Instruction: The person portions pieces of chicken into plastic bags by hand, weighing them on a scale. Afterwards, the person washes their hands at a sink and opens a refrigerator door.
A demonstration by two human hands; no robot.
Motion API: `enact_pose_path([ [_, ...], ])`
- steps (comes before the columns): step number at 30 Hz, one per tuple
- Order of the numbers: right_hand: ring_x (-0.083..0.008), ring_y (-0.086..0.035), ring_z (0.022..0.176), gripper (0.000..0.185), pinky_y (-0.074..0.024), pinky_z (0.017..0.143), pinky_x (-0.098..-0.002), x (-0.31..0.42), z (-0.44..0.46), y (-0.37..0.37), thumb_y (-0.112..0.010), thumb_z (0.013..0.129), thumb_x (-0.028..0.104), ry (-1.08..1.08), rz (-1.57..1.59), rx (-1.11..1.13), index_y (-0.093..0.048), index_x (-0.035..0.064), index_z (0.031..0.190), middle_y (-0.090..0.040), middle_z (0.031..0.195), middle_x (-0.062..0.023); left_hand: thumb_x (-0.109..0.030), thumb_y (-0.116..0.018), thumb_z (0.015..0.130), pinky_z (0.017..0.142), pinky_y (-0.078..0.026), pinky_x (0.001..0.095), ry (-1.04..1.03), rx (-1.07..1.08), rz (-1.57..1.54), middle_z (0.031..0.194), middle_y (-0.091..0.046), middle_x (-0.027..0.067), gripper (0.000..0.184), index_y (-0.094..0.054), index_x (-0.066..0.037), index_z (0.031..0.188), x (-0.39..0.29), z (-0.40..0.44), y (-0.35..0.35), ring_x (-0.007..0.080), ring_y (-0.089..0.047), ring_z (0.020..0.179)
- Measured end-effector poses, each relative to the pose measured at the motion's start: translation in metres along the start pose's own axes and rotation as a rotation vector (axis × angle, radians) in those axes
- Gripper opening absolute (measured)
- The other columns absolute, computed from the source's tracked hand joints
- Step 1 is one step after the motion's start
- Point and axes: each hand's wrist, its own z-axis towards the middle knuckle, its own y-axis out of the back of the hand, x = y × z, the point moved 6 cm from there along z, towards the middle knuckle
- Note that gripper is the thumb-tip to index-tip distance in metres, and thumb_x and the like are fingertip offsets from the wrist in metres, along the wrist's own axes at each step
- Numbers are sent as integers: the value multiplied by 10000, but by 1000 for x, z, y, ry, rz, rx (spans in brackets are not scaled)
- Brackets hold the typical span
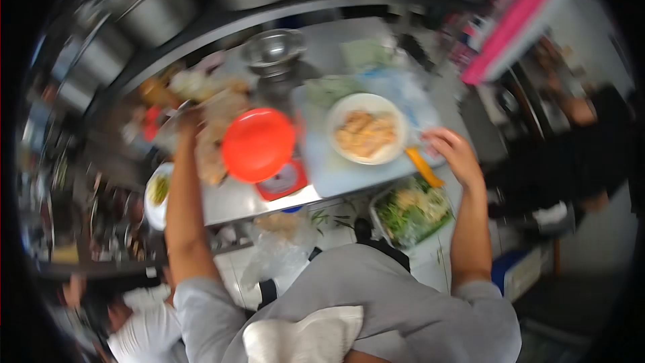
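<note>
The white bowl point(363, 99) stands upright on a pale blue board point(318, 173), with golden pieces of food point(366, 134) heaped over its floor. To the right of the bowl, just beside its rim, the person's right hand point(455, 152) hangs with the fingers part bent and loosely spread; it seems to have hold of nothing, though the blur hides any small scrap at the fingertips. A yellow-orange handle point(424, 168), perhaps a knife's, points away from the bowl's lower right edge, below that hand. The left hand point(191, 117) is well apart from the bowl, far to its left, close to a jumble of bags and food; it is too smeared and small to tell how far its fingers are closed, or whether they grip anything. Between that hand and the bowl, an orange dish point(258, 142) rests on a red scale point(282, 185). As far as can be judged, the filling of the bowl is well advanced, since the pieces already lie inside it. Leafy greens point(411, 210) sit apart, lower than the bowl and nearer the person, none evidently mixed in. How much remains cannot be told from this view.
</note>
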Motion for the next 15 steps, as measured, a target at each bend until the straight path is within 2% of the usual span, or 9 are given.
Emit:
enact_pose_path([
  [1,-96,-566,783,246,-447,681,-237,3,3,13,-557,876,221,-14,6,-65,-612,29,1020,-630,953,-25,-273,-608,796,639,-455,320,-31,53,134,834,-548,-17,234,-582,-157,997,6,17,12,131,-531,768],
  [2,-96,-566,777,240,-449,681,-240,3,7,24,-556,875,221,-18,16,-108,-616,36,1015,-630,950,-16,-287,-603,807,653,-441,296,-9,-47,199,844,-547,-20,243,-577,-162,1015,-26,-19,-1,120,-527,793],
  [5,-100,-566,759,225,-451,680,-249,-8,21,63,-573,859,222,-43,-1,-262,-628,55,1000,-634,937,-16,-336,-584,835,705,-432,298,-109,-66,350,931,-567,-25,259,-586,-159,1024,-64,-51,-8,100,-517,864],
  [7,-136,-581,747,214,-461,678,-276,-24,34,82,-604,822,220,-14,-349,-345,-634,70,970,-631,905,-41,-348,-582,842,750,-424,297,-112,-55,336,974,-571,-13,281,-584,-146,1038,-90,-84,-15,101,-516,903],
  [8,-136,-581,747,214,-461,678,-276,-34,38,86,-604,822,220,-18,-349,-350,-634,70,970,-631,905,-41,-360,-580,849,794,-415,295,-111,-52,325,1016,-576,-2,304,-583,-132,1051,-102,-103,-20,102,-516,942],
  [10,-196,-591,742,202,-470,690,-311,-41,42,88,-638,777,210,67,-658,-371,-637,76,928,-616,906,-76,-355,-569,862,833,-403,299,-157,-56,313,1061,-575,12,312,-582,-108,1052,-124,-146,-34,109,-511,982],
  [13,-240,-595,746,194,-473,698,-338,-51,36,77,-655,755,199,80,-586,-243,-639,79,907,-605,931,-94,-323,-547,888,879,-389,300,-218,-47,299,1138,-564,42,303,-584,-63,1039,-146,-205,-52,127,-499,1045],
  [15,-246,-597,745,184,-473,695,-340,-58,30,80,-661,753,198,106,-631,-283,-640,77,890,-601,952,-98,-296,-536,901,887,-389,295,-232,-24,296,1171,-555,59,286,-587,-43,1025,-148,-234,-66,137,-492,1067],
])
